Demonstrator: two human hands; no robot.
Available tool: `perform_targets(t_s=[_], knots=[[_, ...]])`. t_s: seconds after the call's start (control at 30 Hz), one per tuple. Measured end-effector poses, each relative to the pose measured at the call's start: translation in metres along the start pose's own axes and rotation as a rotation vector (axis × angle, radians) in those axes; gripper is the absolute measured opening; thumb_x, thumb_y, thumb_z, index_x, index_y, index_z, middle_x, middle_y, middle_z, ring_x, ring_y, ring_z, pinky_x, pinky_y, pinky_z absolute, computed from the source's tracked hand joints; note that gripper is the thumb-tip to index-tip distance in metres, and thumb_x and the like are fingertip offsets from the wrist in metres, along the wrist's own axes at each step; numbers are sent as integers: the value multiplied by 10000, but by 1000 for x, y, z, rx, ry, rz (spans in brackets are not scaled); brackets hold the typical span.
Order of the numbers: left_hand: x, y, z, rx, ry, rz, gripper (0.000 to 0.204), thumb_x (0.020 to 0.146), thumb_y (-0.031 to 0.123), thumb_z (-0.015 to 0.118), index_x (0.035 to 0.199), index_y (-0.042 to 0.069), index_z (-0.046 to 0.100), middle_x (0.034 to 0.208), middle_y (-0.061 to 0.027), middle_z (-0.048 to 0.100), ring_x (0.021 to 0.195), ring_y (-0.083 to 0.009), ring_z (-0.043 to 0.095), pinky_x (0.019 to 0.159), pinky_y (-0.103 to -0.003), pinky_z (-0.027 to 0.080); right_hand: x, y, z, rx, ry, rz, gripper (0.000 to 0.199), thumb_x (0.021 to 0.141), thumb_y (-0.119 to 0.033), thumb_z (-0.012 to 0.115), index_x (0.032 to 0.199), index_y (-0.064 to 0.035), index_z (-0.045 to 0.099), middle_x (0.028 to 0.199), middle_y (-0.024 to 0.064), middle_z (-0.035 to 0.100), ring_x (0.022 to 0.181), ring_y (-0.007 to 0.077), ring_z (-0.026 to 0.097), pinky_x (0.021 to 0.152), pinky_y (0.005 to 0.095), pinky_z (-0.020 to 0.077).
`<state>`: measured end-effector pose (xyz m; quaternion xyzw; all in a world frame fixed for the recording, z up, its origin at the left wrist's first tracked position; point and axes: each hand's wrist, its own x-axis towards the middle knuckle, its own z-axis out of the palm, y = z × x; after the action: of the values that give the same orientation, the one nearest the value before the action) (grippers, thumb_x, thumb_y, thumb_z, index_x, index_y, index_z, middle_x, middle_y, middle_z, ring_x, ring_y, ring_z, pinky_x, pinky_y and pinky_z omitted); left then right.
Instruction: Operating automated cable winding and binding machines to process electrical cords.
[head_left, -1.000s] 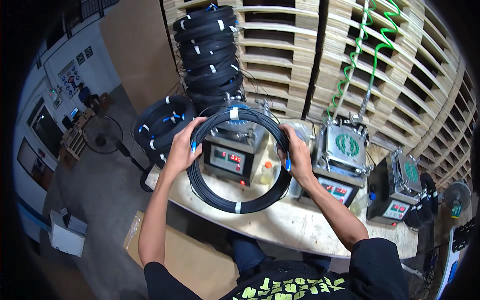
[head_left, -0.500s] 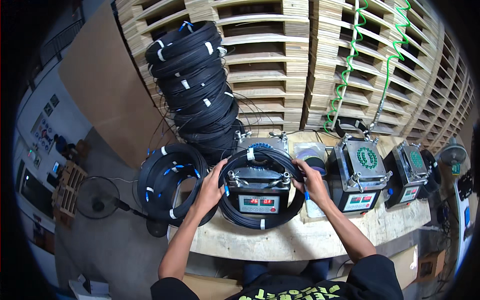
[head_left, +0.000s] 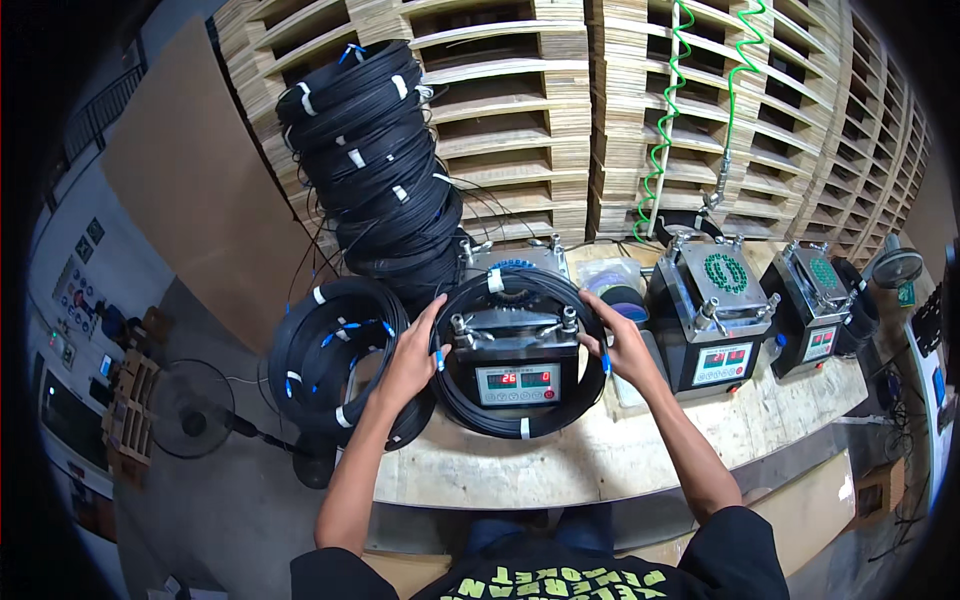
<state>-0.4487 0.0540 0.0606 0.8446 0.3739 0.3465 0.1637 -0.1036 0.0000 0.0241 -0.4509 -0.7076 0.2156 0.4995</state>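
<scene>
Both hands hold a coil of black cable [head_left: 583, 408] tied with white tape, one at each side of the ring. My left hand [head_left: 412, 350] has its fingers curved round the coil's left side, beside a blue connector [head_left: 439, 360]. My right hand [head_left: 622, 345] grips the right side, where another blue connector [head_left: 606, 362] hangs by the fingers. Through the ring shows a black polishing-type machine [head_left: 518, 385] with a lit red and green display, buttons and a metal top with corner knobs. Part of its body is hidden by the coil.
More coils [head_left: 330, 375] with blue connectors lie at the left of the wooden table [head_left: 500, 480]. Behind them rises a tall stack of black coils [head_left: 365, 170]. Two similar machines [head_left: 705, 320] stand at right. A fan [head_left: 192, 422] is at left; pallets [head_left: 490, 90] line the back.
The whole view has shifted slightly, with the scene sitting a little higher. Both hands keep their hold on the coil in front of the machine. The right part of its display reads differently.
</scene>
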Motion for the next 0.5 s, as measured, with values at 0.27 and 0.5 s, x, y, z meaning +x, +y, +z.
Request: perform_targets(t_s=[0.27, 0.5], knots=[[12, 1, -46, -329, 6, -121, 356, 1023, 228, 513, 1257, -25, 603, 1229, -125, 676, 1157, -206, 618, 1022, -320, 429, 27, -14, -24, 305, 240, 29, 208, 989, -134, 604, 1094, 40, 648, 789, 41, 670, 733, 86, 605, 683, 243, 480], [90, -7, -46, -643, 243, -25, 384, 1072, 262, 426, 1293, -18, 567, 972, -74, 682, 960, -142, 641, 921, -280, 489, 98, -49, -33, 237, 358, -167, 265, 995, -148, 595, 1144, 60, 668, 878, 72, 667, 796, 97, 603, 708, 236, 483]])
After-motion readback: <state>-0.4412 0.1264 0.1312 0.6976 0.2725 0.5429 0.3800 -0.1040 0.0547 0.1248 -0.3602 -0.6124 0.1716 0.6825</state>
